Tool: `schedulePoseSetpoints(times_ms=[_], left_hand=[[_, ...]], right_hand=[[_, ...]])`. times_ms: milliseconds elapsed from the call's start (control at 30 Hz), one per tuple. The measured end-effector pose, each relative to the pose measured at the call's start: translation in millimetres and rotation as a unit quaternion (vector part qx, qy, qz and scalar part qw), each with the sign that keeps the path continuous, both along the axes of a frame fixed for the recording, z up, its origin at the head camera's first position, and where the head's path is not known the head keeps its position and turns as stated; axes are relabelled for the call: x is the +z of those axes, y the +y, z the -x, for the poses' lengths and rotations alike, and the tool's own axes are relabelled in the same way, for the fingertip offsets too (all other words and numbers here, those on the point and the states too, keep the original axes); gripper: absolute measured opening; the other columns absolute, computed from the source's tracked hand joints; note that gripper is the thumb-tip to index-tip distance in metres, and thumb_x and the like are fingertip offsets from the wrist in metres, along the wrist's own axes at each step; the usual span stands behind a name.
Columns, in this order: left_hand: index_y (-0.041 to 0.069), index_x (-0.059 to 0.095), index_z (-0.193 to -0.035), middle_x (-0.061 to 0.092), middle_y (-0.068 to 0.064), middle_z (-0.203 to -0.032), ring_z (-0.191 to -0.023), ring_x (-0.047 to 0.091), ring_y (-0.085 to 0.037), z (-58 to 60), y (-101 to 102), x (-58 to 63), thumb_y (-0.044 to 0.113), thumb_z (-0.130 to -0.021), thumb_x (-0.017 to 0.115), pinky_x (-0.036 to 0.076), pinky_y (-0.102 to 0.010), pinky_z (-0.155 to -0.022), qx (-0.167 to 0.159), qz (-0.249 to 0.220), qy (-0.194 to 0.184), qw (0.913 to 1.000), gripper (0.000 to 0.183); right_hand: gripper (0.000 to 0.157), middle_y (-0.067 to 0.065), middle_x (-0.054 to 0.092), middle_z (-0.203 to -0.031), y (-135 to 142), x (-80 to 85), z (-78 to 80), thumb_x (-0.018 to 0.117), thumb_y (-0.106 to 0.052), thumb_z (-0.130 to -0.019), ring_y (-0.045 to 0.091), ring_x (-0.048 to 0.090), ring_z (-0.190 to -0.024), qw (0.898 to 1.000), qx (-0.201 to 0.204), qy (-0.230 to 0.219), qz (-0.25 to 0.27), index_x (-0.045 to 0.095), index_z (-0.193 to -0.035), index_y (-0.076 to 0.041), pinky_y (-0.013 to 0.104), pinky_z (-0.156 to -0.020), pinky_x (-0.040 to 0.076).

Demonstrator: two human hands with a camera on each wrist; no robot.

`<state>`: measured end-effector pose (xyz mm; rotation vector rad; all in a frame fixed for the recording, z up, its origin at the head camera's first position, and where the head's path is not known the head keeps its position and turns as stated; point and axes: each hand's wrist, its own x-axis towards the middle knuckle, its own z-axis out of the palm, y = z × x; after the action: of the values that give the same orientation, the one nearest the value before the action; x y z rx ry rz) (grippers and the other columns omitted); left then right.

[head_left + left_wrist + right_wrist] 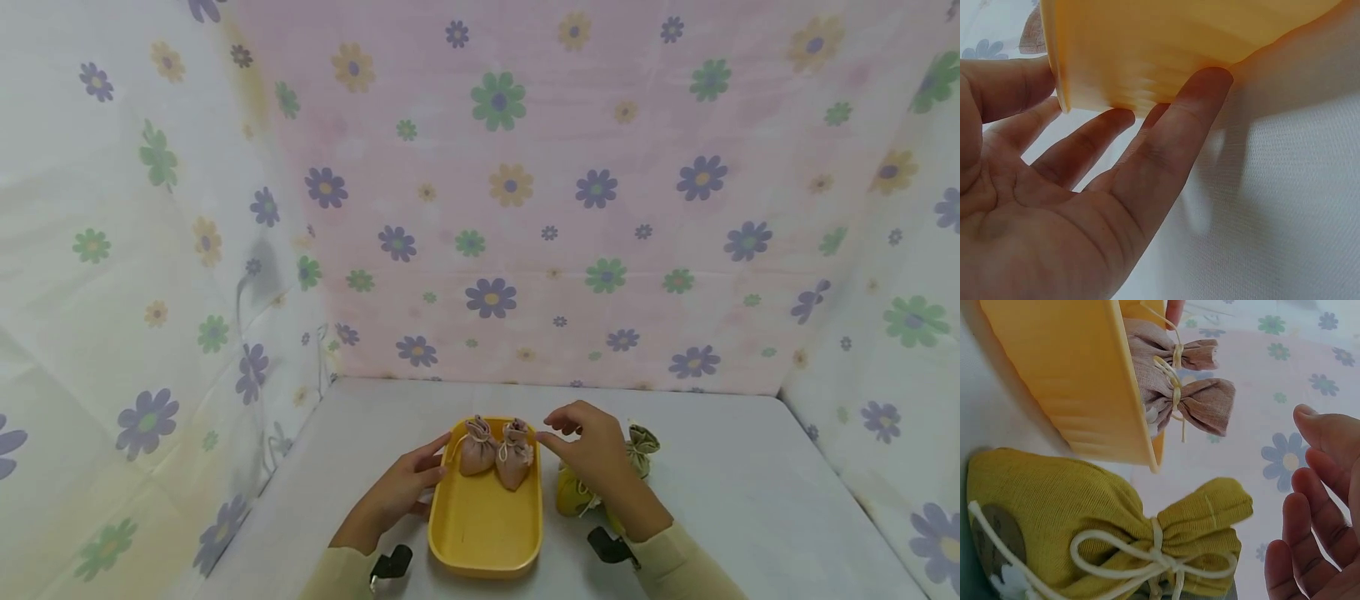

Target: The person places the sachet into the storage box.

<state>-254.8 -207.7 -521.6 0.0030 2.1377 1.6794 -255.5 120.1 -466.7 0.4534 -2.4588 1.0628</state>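
Note:
A yellow tray (pixel 483 533) stands on the table in the head view. Inside its far end lean two pinkish drawstring pouches (pixel 477 454) tied with cream cord. My left hand (pixel 401 492) touches the tray's left side; in the left wrist view its fingertips (pixel 1207 81) press the outer wall without curling round it. Just right of the tray's far corner hovers my right hand (pixel 596 454), fingers loosely bent and holding nothing. Below and beside it are a mustard pouch (pixel 1066 506) with a cord bow and an olive-green pouch (pixel 642 446), partly hidden by the hand.
White cloth covers the table (pixel 375 417). A flowered pink curtain (pixel 555 208) hangs behind it, with white flowered curtains on both sides. A black wrist device (pixel 393 562) sits by the left sleeve, another (pixel 609 546) by the right.

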Motion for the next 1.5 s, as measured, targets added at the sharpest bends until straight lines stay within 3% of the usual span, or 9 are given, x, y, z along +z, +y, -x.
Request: schedulePoseSetpoints(times_ms=[200, 467, 600, 700, 833, 1033, 1500], left_hand=[[0.036, 0.037, -0.161, 0.042, -0.022, -0.161, -0.129, 0.062, -0.037, -0.2, 1, -0.6, 0.019, -0.104, 0.062, 0.065, -0.049, -0.077, 0.012, -0.006, -0.003, 0.9999, 0.064], [0.037, 0.040, -0.160, 0.043, -0.022, -0.160, -0.126, 0.064, -0.034, -0.9, 2, -0.6, 0.019, -0.103, 0.063, 0.065, -0.048, -0.077, 0.023, -0.009, -0.007, 0.9997, 0.064], [0.038, 0.040, -0.159, 0.044, -0.022, -0.160, -0.123, 0.066, -0.032, -1.3, 2, -0.7, 0.019, -0.103, 0.064, 0.065, -0.047, -0.077, 0.028, -0.005, -0.010, 0.9995, 0.064], [0.037, 0.039, -0.160, 0.043, -0.022, -0.160, -0.123, 0.066, -0.032, -1.3, 2, -1.0, 0.020, -0.103, 0.064, 0.065, -0.047, -0.076, 0.030, -0.005, -0.011, 0.9995, 0.065], [0.038, 0.039, -0.160, 0.043, -0.023, -0.160, -0.124, 0.065, -0.033, -1.1, 2, -2.1, 0.021, -0.103, 0.064, 0.065, -0.047, -0.076, 0.033, -0.003, -0.012, 0.9994, 0.065], [0.038, 0.039, -0.159, 0.044, -0.022, -0.160, -0.125, 0.065, -0.033, -0.7, 2, -3.0, 0.022, -0.103, 0.065, 0.065, -0.047, -0.077, 0.031, -0.001, -0.010, 0.9995, 0.064], [0.039, 0.041, -0.158, 0.045, -0.021, -0.160, -0.124, 0.066, -0.032, 0.0, 0, -4.3, 0.023, -0.102, 0.067, 0.065, -0.047, -0.077, 0.032, -0.007, -0.011, 0.9994, 0.064]], right_hand=[[0.024, -0.007, 0.070, -0.093, 11, -1.2, -8.8, 0.091, -0.032, -0.080, 0.011, 0.066, -0.084, 1.000, -0.002, 0.012, 0.009, 0.076, -0.098, -0.026, 0.029, -0.070, 0.059], [0.029, -0.009, 0.071, -0.095, 24, -4.2, -22.0, 0.093, -0.033, -0.077, 0.011, 0.066, -0.084, 0.999, -0.018, 0.030, 0.040, 0.077, -0.100, -0.025, 0.036, -0.073, 0.061], [0.032, -0.008, 0.071, -0.096, 30, -9.9, -27.1, 0.093, -0.034, -0.076, 0.014, 0.066, -0.086, 0.998, -0.027, 0.029, 0.041, 0.076, -0.101, -0.025, 0.032, -0.074, 0.059], [0.034, -0.006, 0.071, -0.100, 36, -14.9, -29.0, 0.092, -0.037, -0.077, 0.013, 0.065, -0.089, 0.999, -0.031, 0.010, 0.037, 0.076, -0.103, -0.025, 0.030, -0.074, 0.058], [0.037, -0.006, 0.071, -0.103, 46, -20.4, -31.2, 0.091, -0.041, -0.078, 0.012, 0.066, -0.093, 0.998, -0.032, -0.021, 0.044, 0.076, -0.106, -0.022, 0.036, -0.076, 0.060], [0.043, -0.011, 0.070, -0.102, 55, -30.3, -31.0, 0.090, -0.048, -0.076, 0.009, 0.065, -0.095, 0.998, -0.039, -0.039, 0.019, 0.076, -0.108, -0.022, 0.035, -0.081, 0.061], [0.055, -0.004, 0.073, -0.116, 51, -38.1, -29.8, 0.091, -0.045, -0.076, 0.017, 0.068, -0.106, 0.991, -0.058, -0.117, -0.010, 0.073, -0.121, -0.018, 0.044, -0.092, 0.060]])
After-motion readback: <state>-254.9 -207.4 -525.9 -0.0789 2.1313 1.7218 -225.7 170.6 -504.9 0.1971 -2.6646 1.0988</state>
